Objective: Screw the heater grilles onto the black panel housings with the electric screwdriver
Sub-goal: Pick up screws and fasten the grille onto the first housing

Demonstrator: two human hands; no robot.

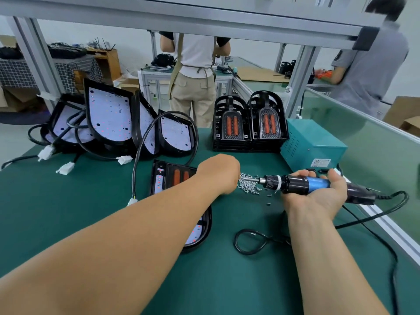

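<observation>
**Right hand [318,194] grips electric screwdriver [295,184], left hand [218,173] at screws [248,184]**

You hold it palm-up at centre right, bit tip in the loose pile. Your left fingers are hidden, so that grip cannot be told. Under your left forearm, centre frame, lies a black panel housing [156,185] with a heater grille [176,177] on it.

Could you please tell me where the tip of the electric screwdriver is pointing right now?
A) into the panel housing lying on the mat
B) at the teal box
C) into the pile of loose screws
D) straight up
C: the right hand holds the electric screwdriver level, its bit reaching into the pile of screws beside the left hand.
</observation>
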